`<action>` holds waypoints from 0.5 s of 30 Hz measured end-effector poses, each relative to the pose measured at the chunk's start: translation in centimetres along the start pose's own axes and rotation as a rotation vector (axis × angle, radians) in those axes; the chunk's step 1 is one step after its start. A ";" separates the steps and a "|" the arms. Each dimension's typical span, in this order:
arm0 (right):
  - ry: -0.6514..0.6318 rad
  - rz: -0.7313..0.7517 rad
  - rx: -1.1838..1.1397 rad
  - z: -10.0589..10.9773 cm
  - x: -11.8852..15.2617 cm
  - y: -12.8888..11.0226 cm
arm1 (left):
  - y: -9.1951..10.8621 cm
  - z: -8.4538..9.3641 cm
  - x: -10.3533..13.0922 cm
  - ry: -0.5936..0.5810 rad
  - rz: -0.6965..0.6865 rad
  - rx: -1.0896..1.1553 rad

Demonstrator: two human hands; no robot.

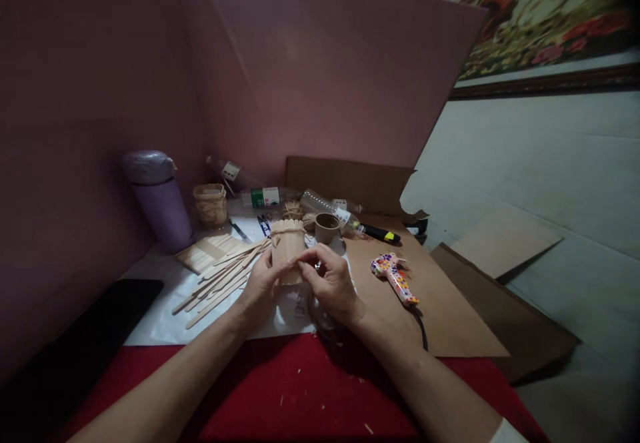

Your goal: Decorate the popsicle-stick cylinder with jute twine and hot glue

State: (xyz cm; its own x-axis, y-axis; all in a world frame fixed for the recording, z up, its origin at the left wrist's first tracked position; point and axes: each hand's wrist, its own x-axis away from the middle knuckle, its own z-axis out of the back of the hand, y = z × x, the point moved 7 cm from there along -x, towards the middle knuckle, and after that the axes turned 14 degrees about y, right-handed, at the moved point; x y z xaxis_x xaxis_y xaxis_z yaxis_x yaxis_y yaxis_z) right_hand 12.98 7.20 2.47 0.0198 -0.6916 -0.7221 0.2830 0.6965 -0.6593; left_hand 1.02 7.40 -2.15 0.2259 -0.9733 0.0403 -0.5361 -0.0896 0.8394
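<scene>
Above the red-covered bench (295, 386), back from its front edge, the left hand (263, 283) is holding a pale, cylindrical wooden-stick cup (289, 241); the right hand (330, 279) is narrowly pinching at its lower side.

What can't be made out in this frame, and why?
Head view:
Lower part of the stick-covered cup: partly behind the left hand and right hand.
Anything the right hand pinches: too small.
Far end of the cord on the glue gun: behind the right forearm.
Print on the green label: too small.
Framed picture: cut off by the right edge.
</scene>
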 end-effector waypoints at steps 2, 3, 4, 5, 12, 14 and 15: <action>0.022 -0.021 -0.025 0.3 -0.3 0.2 | 0.0 0.3 -0.2 0.036 0.000 -0.007; 0.052 -0.042 -0.045 0.7 -0.5 0.4 | 0.0 0.5 -0.3 0.054 0.002 -0.010; 0.100 -0.069 -0.072 1.3 -0.9 0.7 | 0.1 0.7 -0.4 0.071 0.005 -0.011; 0.166 -0.101 -0.103 2.1 -1.3 1.0 | 0.2 0.9 -0.5 0.087 0.008 -0.009; 0.464 -0.231 -0.188 6.8 -4.5 2.7 | 0.8 2.1 -1.3 0.226 0.065 0.039; 0.400 -0.267 -0.159 7.2 -5.6 2.8 | 0.8 2.0 -1.3 0.220 0.084 0.057; 0.335 -0.292 -0.127 7.4 -6.1 2.8 | 0.7 2.0 -1.4 0.217 0.098 0.066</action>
State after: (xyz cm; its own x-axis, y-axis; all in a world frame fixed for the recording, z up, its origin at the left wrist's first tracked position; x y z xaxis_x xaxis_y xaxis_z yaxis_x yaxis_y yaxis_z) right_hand 20.72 11.97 6.53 -0.3596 -0.7769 -0.5168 0.1106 0.5145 -0.8503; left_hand -1.32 8.22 -2.68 0.3361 -0.9103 0.2416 -0.6142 -0.0174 0.7890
